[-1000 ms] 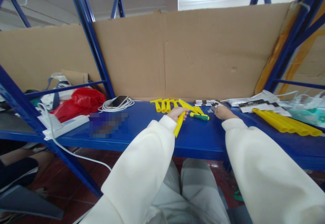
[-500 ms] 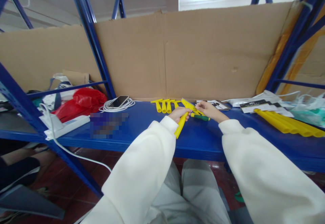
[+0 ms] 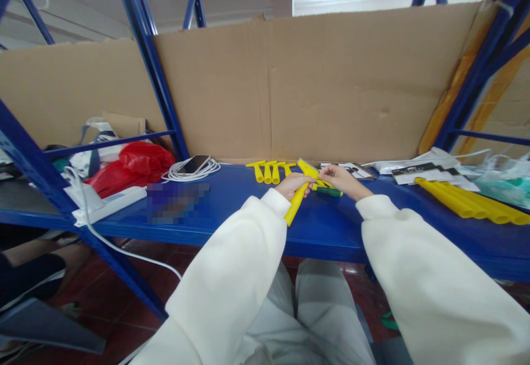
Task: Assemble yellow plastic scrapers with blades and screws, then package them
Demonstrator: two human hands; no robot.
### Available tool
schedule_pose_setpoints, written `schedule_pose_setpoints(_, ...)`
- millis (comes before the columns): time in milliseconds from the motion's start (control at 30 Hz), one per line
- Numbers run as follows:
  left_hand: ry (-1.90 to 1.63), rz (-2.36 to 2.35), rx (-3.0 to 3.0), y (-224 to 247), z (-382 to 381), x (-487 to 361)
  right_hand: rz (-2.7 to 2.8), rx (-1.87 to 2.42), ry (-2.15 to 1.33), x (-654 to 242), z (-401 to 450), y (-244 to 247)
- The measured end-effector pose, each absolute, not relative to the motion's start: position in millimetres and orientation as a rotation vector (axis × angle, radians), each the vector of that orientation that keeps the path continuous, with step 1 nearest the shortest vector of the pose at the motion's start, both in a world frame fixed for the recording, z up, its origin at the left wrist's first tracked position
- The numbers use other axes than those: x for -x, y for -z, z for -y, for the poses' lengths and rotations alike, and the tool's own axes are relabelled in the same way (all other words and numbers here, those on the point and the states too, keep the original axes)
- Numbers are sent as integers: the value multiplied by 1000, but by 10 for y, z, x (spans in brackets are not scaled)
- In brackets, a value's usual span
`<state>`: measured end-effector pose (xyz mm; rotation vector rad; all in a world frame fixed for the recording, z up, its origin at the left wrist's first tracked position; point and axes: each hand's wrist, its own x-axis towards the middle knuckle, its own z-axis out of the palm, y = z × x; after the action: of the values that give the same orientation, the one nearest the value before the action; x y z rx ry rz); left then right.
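My left hand is wrapped round the tubular handle of a yellow scraper-like tool. Its flat head, with a pale edge, points up and away from me. Close against that head, my right hand has its fingers pinched together; whatever is between them is too small to make out. Under the hands lies a screwdriver with a green and yellow handle, partly covered. Several yellow T-shaped pieces stand in a row on the blue shelf just beyond my left hand.
Several yellow tubes lie at the right beside printed cards and plastic bags. Left are a phone on a coiled white cable, a red bag and a white power strip. Cardboard walls the back.
The tool's head has shifted slightly to the right, towards my right fingers. My left hand keeps its grip on the handle, and the things on the shelf stay put.
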<state>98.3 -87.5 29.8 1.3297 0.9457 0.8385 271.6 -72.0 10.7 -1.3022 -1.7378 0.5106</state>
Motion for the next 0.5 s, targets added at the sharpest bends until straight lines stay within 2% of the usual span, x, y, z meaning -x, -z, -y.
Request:
schedule_pose_setpoints(200,-847,-934,-1314,-313,891,-981,1699,1345,-483,-2726,747,-79)
schedule_pose_setpoints(500,-881,-894,-1258,-353,903,-934,1804,1417,-96,-2739,602,19)
